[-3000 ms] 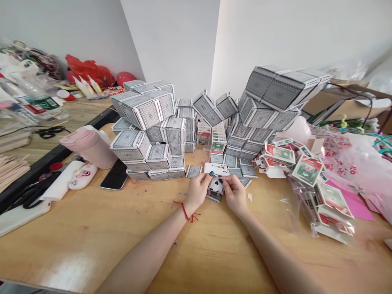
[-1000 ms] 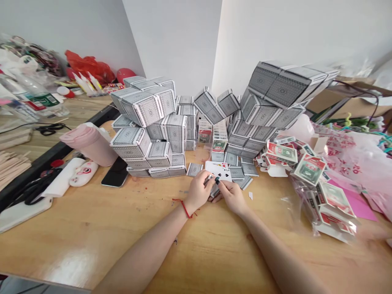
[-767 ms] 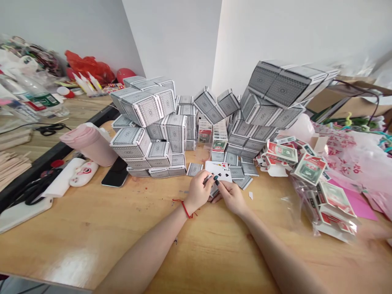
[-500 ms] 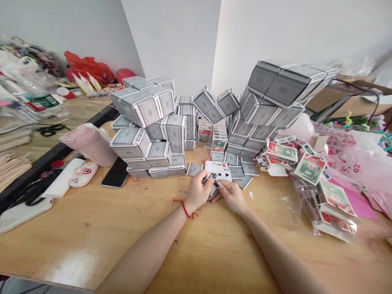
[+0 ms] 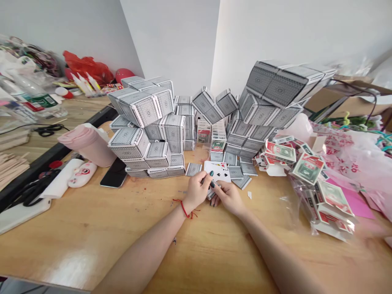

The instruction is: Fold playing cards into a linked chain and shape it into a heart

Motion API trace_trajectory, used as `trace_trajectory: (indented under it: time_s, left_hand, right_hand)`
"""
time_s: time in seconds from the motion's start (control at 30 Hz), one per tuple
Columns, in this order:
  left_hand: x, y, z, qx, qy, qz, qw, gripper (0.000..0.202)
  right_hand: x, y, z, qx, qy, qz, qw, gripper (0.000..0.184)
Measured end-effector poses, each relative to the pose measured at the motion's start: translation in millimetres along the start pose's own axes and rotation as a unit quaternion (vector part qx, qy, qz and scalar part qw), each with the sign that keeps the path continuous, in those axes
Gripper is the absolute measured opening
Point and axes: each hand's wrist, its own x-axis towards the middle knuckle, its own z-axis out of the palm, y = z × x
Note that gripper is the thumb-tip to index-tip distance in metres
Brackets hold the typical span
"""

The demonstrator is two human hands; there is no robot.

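My left hand (image 5: 197,190), a red string bracelet at its wrist, is closed with its thumb over the near edge of a playing card (image 5: 211,192). From the other side my right hand (image 5: 230,197) pinches the same card, dark-nailed thumb on top and fingers curled beneath. Most of that card is covered by the fingers. Just beyond the hands lie face-up playing cards (image 5: 223,174), with black spades and some red marks showing. Face-down grey-patterned cards (image 5: 241,182) are spread on the table around them.
Stacked blocks made of cards rise at left (image 5: 147,106) and right (image 5: 275,83). Rows of card boxes (image 5: 218,143) stand between them. Opened card boxes (image 5: 309,167) lie at right. A phone (image 5: 113,173), pink roll (image 5: 88,143) and scissors (image 5: 38,188) are at left.
My right hand's fingers have shifted slightly, with more of them showing beneath the card. My left thumb has straightened a little. The view has moved slightly; the stacks stay put.
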Motion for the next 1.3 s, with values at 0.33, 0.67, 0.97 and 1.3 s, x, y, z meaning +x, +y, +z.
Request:
trace_trajectory:
  time_s: [0.33,0.67,0.97,1.3]
  left_hand:
    - [-0.9,-4.7,2.1,0.018,-0.030,-0.011,0.999,0.036]
    - [0.8,-0.7,-2.4,-0.220,0.005,-0.094,0.971,0.040]
    - [0.2,-2.5,0.9,-0.086,-0.029,-0.054,0.994,0.027]
    - [-1.7,-4.7,2.8,0.016,0.006,-0.029,0.999,0.042]
  right_hand:
    - [-1.0,-1.8,-2.2,-0.071,0.043,-0.013,0.996,0.042]
    - [2.1,-3.3,-4.7,-0.010,0.120,-0.021,0.993,0.038]
    - [1.9,-3.2,-2.9,0.038,0.078,-0.024,0.996,0.033]
    - [-4.1,-4.3,1.4,-0.075,0.056,-0.008,0.996,0.060]
